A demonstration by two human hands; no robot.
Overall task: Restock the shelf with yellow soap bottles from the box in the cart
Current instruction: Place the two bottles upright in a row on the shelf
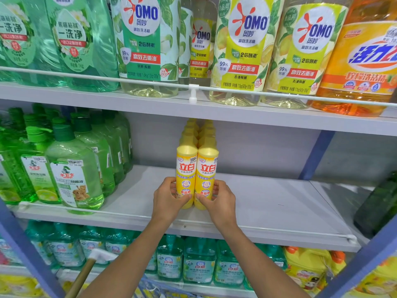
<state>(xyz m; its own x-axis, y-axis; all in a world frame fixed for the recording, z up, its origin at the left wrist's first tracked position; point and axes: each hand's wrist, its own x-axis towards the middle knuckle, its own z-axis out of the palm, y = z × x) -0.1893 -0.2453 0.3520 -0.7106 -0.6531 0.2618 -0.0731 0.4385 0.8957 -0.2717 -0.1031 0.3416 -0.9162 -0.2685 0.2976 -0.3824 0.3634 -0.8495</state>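
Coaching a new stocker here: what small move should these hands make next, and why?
Probably let go and draw back. The left hand and right hand grip the left bottle and right bottle, both yellow, apparently standing upright on the shelf, side by side, fronting two rows of matching bottles.

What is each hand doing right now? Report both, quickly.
Left hand: closed, gripping the left front yellow bottle.
Right hand: closed, gripping the right front yellow bottle.
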